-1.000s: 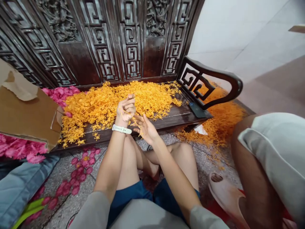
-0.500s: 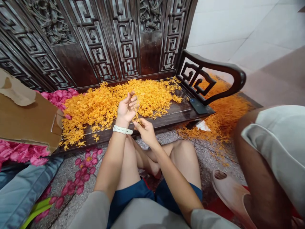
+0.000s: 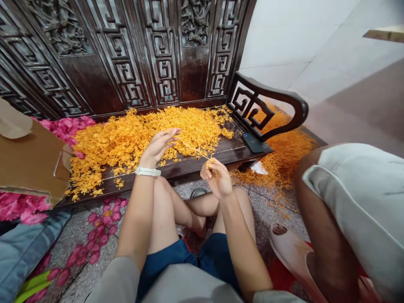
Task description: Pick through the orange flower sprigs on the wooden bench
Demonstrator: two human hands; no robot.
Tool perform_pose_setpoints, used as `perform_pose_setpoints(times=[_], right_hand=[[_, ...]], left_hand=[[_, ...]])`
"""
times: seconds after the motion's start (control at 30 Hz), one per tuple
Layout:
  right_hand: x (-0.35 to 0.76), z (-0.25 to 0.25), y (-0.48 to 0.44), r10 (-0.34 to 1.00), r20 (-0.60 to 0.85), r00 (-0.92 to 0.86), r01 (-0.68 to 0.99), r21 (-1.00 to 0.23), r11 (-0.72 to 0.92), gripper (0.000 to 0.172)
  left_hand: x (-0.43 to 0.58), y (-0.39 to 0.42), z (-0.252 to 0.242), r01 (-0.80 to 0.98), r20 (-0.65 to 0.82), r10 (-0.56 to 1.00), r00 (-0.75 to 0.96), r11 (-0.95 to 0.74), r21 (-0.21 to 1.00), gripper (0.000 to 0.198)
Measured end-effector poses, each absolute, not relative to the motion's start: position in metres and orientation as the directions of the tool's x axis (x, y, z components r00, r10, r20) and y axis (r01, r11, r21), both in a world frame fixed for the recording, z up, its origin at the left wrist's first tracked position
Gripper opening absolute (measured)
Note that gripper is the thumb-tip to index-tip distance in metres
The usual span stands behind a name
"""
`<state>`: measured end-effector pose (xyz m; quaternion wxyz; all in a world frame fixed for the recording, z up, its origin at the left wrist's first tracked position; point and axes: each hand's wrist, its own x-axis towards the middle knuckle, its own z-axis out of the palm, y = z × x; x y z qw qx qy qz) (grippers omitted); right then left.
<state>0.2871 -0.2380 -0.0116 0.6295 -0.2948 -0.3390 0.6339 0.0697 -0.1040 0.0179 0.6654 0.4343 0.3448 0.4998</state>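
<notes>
My right hand is closed in a pinch above my knee. Between its fingertips is a thin yellow flower stem, slanting up and left toward my other hand. My left hand, with a white band at the wrist, is raised with fingers stretched out and slightly bent. Whether the stem's far end touches it I cannot tell, as it blends into the yellow behind. Beyond both hands a heap of yellow artificial flowers lies on a dark wooden bench.
A cardboard box stands at left by pink flowers. A phone lies near the bench's armrest. Orange stems pile up on the floor at right. Another person's knee is close on my right; pink pieces dot the floor.
My hands have moved apart, the right one going right and turning with the stem, the left one shifting left and its fingers straightening. The view has swung slightly to the right.
</notes>
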Motion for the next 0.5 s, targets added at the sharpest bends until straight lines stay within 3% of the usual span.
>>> perform_pose_setpoints(times=[0.17, 0.33, 0.5], right_hand=[[0.302, -0.018, -0.249, 0.999, 0.033, 0.033, -0.541, -0.84, 0.046, 0.02], [0.318, -0.024, -0.266, 0.995, 0.033, 0.092, -0.417, -0.906, 0.069, 0.024], [0.354, -0.008, -0.287, 0.979, -0.026, -0.2, -0.132, -0.99, -0.054, 0.032]], left_hand=[[0.062, -0.105, 0.019, -0.451, 0.016, 0.965, 0.263, 0.108, 0.886, 0.044], [0.049, -0.097, 0.02, -0.63, -0.084, 0.981, 0.177, 0.178, 0.756, 0.018], [0.035, -0.086, 0.014, -0.775, -0.261, 0.963, -0.069, 0.113, 0.621, 0.011]])
